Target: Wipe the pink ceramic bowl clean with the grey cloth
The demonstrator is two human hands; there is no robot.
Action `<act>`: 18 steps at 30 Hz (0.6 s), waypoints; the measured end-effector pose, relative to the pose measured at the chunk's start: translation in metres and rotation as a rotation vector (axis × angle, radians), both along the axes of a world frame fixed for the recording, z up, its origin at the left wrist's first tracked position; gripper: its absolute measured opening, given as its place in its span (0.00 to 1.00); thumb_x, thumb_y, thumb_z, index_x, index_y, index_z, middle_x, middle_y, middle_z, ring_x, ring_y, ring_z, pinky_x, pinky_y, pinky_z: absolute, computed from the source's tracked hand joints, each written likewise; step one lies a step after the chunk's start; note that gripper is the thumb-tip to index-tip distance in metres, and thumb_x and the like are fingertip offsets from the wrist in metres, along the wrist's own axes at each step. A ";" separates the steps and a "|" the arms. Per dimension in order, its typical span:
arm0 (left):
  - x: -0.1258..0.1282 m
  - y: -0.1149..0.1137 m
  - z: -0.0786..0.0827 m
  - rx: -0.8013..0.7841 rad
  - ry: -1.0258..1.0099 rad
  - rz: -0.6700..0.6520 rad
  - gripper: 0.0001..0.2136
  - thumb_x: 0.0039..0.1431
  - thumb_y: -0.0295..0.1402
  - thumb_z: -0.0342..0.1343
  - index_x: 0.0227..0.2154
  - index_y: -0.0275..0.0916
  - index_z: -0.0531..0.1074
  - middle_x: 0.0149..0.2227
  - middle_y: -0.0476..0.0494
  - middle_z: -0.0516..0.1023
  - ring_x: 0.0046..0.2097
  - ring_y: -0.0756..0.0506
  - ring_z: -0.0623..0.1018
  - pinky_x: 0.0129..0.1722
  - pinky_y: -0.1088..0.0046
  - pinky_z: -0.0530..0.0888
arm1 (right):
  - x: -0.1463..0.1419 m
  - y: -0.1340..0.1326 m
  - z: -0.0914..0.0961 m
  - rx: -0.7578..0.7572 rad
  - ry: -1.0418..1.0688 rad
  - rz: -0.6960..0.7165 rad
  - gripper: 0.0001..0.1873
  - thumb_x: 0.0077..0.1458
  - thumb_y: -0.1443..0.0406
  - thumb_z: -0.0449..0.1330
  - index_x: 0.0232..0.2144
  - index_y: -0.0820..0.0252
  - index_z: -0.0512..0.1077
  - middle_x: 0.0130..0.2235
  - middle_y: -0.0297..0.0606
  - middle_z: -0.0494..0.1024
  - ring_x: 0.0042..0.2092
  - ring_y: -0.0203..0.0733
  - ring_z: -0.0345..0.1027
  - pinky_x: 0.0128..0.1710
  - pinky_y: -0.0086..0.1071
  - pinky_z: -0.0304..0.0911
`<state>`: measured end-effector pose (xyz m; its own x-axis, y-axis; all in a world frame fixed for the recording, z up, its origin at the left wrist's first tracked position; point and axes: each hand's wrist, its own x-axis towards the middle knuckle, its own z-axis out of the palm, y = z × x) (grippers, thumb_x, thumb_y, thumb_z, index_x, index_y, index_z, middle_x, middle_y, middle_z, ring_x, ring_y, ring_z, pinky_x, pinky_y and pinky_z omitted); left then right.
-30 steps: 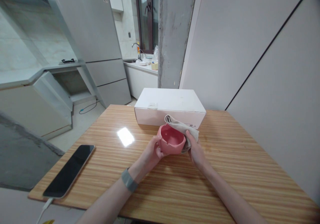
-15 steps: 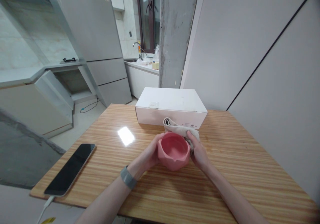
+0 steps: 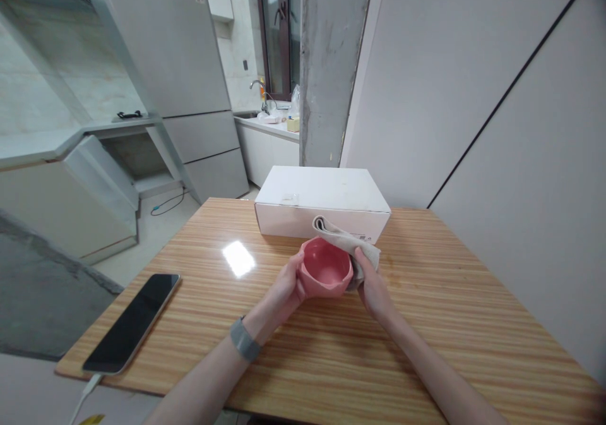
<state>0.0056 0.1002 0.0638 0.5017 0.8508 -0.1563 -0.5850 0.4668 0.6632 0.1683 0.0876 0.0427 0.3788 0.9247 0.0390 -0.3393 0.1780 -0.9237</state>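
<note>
A pink ceramic bowl [image 3: 326, 272] with a notched rim, possibly an ashtray, is held up just above the table. My left hand [image 3: 285, 284] grips its left side. My right hand [image 3: 372, 283] presses a folded beige cloth [image 3: 348, 239] against the bowl's right side. The cloth runs up and over the far right of the rim, and its end nearly touches the white box. The bowl's inside is in view and holds nothing I can see. My fingers hide part of its outer wall.
A white cardboard box [image 3: 322, 204] stands on the striped wooden table [image 3: 440, 324] just beyond my hands. A black smartphone [image 3: 131, 323] with a white cable lies near the left edge. A concrete pillar [image 3: 329, 65] and a sink counter [image 3: 267, 125] stand behind the table.
The bowl has risen away from me since half a second ago and tilts less toward me. The cloth has shifted with it, and both hands still hold on.
</note>
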 end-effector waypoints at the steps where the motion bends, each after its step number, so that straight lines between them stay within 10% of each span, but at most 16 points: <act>1: 0.001 -0.001 0.001 0.022 -0.025 0.012 0.21 0.61 0.39 0.55 0.54 0.35 0.70 0.53 0.35 0.76 0.55 0.37 0.74 0.53 0.60 0.73 | 0.000 0.000 -0.001 0.011 0.004 -0.006 0.20 0.50 0.51 0.65 0.43 0.51 0.77 0.50 0.34 0.80 0.56 0.50 0.69 0.60 0.44 0.60; 5: 0.000 0.002 -0.006 0.046 -0.024 0.025 0.20 0.61 0.40 0.55 0.52 0.35 0.71 0.53 0.36 0.76 0.55 0.39 0.74 0.52 0.65 0.73 | -0.001 0.000 -0.003 0.028 0.002 -0.031 0.20 0.50 0.51 0.66 0.44 0.51 0.77 0.50 0.33 0.80 0.56 0.50 0.69 0.60 0.44 0.59; 11: -0.011 0.011 -0.023 0.013 0.333 -0.092 0.16 0.57 0.43 0.58 0.36 0.33 0.77 0.28 0.44 0.80 0.26 0.50 0.75 0.24 0.78 0.72 | 0.006 0.001 -0.005 -0.027 0.005 -0.002 0.20 0.48 0.49 0.66 0.40 0.52 0.78 0.46 0.33 0.82 0.53 0.51 0.71 0.60 0.44 0.60; 18: -0.010 0.008 -0.013 -0.060 0.316 -0.171 0.19 0.59 0.45 0.53 0.43 0.34 0.75 0.35 0.41 0.80 0.27 0.47 0.77 0.22 0.73 0.74 | 0.009 -0.001 0.001 -0.074 -0.014 0.049 0.21 0.46 0.49 0.68 0.37 0.55 0.79 0.43 0.37 0.83 0.51 0.55 0.72 0.59 0.48 0.59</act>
